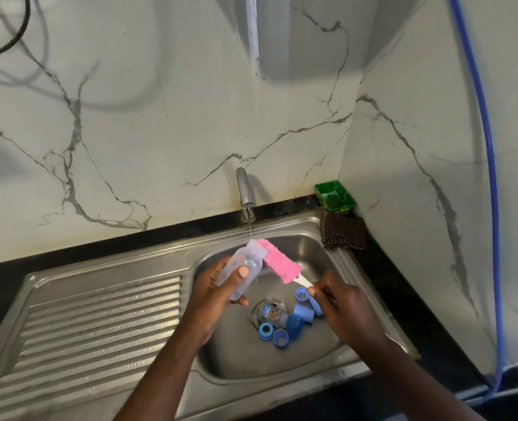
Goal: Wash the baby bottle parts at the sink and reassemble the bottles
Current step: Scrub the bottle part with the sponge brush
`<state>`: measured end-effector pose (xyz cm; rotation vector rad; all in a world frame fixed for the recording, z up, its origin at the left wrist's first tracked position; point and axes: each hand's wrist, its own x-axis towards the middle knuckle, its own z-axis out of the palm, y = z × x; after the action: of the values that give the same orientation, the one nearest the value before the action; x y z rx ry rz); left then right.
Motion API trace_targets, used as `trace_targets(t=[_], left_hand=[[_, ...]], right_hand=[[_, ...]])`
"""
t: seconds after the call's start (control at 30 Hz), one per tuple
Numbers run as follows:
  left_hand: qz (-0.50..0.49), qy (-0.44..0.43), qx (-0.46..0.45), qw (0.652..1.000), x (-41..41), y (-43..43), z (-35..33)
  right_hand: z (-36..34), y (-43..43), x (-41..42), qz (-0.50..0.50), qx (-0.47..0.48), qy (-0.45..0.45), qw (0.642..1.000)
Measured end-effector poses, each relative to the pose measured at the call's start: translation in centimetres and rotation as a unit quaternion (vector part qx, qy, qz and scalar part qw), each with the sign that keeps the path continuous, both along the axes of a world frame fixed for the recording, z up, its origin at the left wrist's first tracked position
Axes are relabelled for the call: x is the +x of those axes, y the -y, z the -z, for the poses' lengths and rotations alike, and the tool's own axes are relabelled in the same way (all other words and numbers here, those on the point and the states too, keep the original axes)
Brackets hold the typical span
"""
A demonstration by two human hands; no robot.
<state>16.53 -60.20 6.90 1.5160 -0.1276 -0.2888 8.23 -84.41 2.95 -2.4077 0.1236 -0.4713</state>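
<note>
The right hand [344, 305] hides most of the brush handle [304, 280], and the left hand [213, 294] covers the lower side of the clear bottle [247, 267]. The print on the second bottle [272, 313], over the drain [256, 320], is too blurred to read. Both forearms [166, 375] run off the frame at 6 o'clock.

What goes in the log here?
left hand: holds clear bottle | right hand: holds pink brush | tap: running | blue parts: in sink

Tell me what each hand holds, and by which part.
The left hand grips the clear plastic baby bottle around its body, toward the base. The right hand pinches the pink sponge bottle brush by its white handle.
</note>
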Motion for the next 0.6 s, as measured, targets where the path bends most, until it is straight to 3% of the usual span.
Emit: trace_targets(t=[0.13,0.23,0.33,0.43,0.5,0.6], left_hand=[[0.069,-0.039,0.016,0.997,-0.4,0.3,-0.4],[0.062,-0.023,0.019,0.998,-0.1,0.1,-0.8],[0.019,0.076,0.114,0.990,1.0,-0.8,-0.8],[-0.022,0.221,0.290,0.931,1.6,-1.2,-0.1],[-0.001,0.284,0.324,0.903,1.4,-0.9,-0.1],[-0.006,0.286,0.302,0.909,0.8,-0.7,-0.4]], right_hand=[[-0.8,-1.1,1.1,-0.014,0.029,0.005,0.999],[-0.9,-1.1,1.1,-0.012,0.038,0.009,0.999],[-1.2,-0.4,0.5,0.003,-0.009,0.015,1.000],[-1.6,-0.4,0.9,0.038,-0.043,-0.003,0.998],[-2.1,-1.0,1.6,0.049,-0.012,-0.007,0.999],[-2.9,-1.5,2.7,0.027,0.061,-0.029,0.997]])
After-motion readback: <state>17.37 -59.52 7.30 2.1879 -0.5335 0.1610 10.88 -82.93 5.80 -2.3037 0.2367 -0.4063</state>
